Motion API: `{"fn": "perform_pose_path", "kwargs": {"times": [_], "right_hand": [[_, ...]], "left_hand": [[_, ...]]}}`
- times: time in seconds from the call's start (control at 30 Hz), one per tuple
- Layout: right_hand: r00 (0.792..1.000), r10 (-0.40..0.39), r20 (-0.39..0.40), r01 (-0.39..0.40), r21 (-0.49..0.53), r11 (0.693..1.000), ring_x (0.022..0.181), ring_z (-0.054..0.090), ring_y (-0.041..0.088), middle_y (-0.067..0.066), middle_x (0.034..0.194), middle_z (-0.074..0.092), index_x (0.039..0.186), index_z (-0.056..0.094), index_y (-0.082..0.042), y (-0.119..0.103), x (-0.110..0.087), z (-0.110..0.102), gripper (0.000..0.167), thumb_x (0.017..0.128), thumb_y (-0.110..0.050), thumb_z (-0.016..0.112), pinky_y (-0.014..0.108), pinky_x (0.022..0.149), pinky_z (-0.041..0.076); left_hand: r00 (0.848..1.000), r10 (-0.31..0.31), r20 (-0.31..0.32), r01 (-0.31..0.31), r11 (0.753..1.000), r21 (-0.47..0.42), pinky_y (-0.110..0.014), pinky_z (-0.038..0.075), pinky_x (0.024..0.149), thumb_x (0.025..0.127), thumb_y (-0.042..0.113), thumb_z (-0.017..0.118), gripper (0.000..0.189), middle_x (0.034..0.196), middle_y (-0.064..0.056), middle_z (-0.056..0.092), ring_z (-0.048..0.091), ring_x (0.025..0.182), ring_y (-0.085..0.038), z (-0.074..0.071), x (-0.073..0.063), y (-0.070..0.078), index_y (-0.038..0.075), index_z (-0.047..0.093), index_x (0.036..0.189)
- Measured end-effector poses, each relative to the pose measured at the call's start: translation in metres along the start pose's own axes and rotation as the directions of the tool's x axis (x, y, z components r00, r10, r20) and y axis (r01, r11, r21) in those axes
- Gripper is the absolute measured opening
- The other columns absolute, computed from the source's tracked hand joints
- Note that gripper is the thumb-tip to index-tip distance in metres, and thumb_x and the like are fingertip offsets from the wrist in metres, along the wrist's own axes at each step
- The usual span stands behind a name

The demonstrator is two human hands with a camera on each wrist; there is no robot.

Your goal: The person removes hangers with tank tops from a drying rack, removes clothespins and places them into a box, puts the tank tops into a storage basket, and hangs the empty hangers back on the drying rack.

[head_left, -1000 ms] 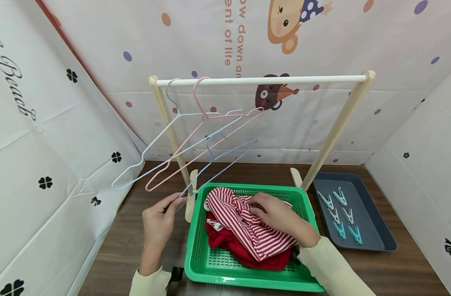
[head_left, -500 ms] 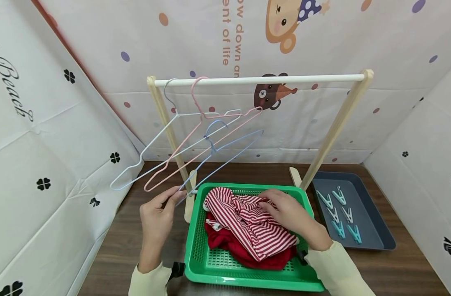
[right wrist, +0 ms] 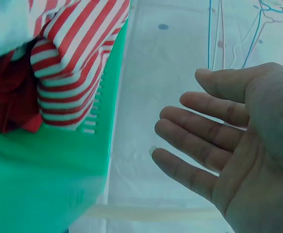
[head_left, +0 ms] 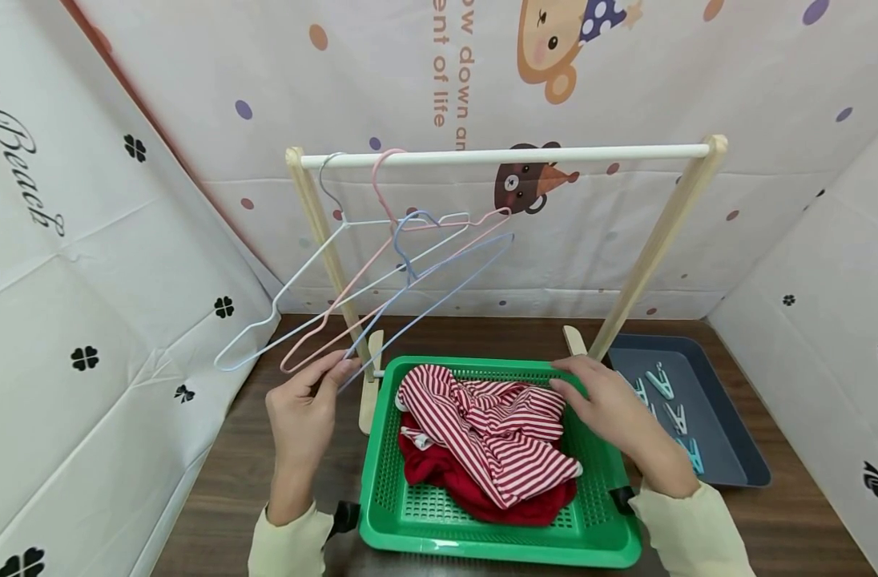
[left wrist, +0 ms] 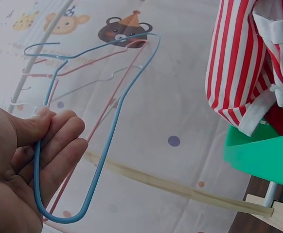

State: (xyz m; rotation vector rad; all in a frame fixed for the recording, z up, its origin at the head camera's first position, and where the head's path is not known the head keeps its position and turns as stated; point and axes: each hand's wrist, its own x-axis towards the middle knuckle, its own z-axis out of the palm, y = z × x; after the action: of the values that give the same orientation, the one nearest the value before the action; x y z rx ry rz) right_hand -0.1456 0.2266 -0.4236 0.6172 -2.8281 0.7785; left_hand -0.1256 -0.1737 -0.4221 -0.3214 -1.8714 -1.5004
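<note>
In the head view my left hand (head_left: 305, 417) pinches one end of a blue clothes hanger (head_left: 459, 287). Its hook points up, below the rail and in front of a pink hanger (head_left: 381, 186). The left wrist view shows the thumb and fingers on the hanger's wire (left wrist: 102, 160). My right hand (head_left: 619, 409) holds nothing; its fingers are extended over the right rim of the green basket (head_left: 497, 553). In the right wrist view the fingers (right wrist: 195, 128) are apart from the basket. A red-and-white striped garment (head_left: 493, 433) lies in the basket on dark red cloth (head_left: 457, 487).
A drying rack with a white rail (head_left: 497, 155) and wooden posts (head_left: 651, 256) stands behind the basket. A white hanger (head_left: 280, 308) hangs at its left, beside the pink one. At right, a grey tray (head_left: 735, 457) holds several clothes pegs (head_left: 659, 383).
My right hand has left the striped garment and moved right to the basket's edge. The left hand has raised the blue hanger's hook toward the rail.
</note>
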Motion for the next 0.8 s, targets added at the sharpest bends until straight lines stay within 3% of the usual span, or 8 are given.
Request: {"fn": "perform_pose_path", "kwargs": {"times": [0.23, 0.47, 0.57, 0.8], "right_hand": [[0.998, 0.066, -0.017, -0.067, -0.067, 0.996, 0.108, 0.068, 0.044, 0.024, 0.125, 0.067, 0.129, 0.069, 0.002, 0.008, -0.01, -0.008, 0.03, 0.104, -0.014, 0.072, 0.061, 0.084, 0.057], [0.993, 0.113, -0.036, -0.117, -0.127, 0.985, 0.082, 0.064, 0.028, 0.019, 0.106, 0.067, 0.117, 0.071, 0.006, 0.024, -0.021, -0.011, 0.025, 0.103, -0.015, 0.073, 0.045, 0.064, 0.053], [0.99, 0.143, -0.012, -0.143, -0.143, 0.979, 0.08, 0.061, 0.026, 0.016, 0.101, 0.065, 0.113, 0.07, 0.007, 0.031, -0.025, -0.009, 0.024, 0.103, -0.016, 0.072, 0.044, 0.064, 0.053], [0.981, 0.193, 0.032, -0.185, -0.171, 0.968, 0.086, 0.065, 0.034, 0.018, 0.101, 0.065, 0.113, 0.069, 0.007, 0.043, -0.034, 0.001, 0.031, 0.104, -0.022, 0.071, 0.053, 0.07, 0.057]], "left_hand": [[1.0, -0.007, -0.018, 0.006, 1.0, -0.029, -0.026, 0.061, 0.08, 0.092, -0.015, 0.075, 0.018, 0.094, -0.024, 0.077, 0.078, 0.089, -0.012, 0.0, 0.003, 0.003, -0.008, 0.08, 0.108], [0.999, -0.015, -0.031, 0.013, 0.999, -0.038, -0.025, 0.061, 0.08, 0.093, -0.014, 0.074, 0.018, 0.095, -0.026, 0.077, 0.078, 0.089, -0.011, 0.0, 0.003, 0.004, -0.009, 0.079, 0.109], [0.999, -0.014, -0.031, 0.013, 0.999, -0.034, -0.025, 0.061, 0.08, 0.094, -0.013, 0.074, 0.018, 0.096, -0.025, 0.077, 0.078, 0.089, -0.011, -0.001, 0.003, 0.005, -0.008, 0.079, 0.11], [0.999, -0.004, -0.033, 0.003, 1.0, -0.013, -0.026, 0.061, 0.08, 0.093, -0.013, 0.074, 0.02, 0.096, -0.023, 0.078, 0.078, 0.09, -0.011, -0.001, 0.004, 0.006, -0.008, 0.079, 0.112]]}}
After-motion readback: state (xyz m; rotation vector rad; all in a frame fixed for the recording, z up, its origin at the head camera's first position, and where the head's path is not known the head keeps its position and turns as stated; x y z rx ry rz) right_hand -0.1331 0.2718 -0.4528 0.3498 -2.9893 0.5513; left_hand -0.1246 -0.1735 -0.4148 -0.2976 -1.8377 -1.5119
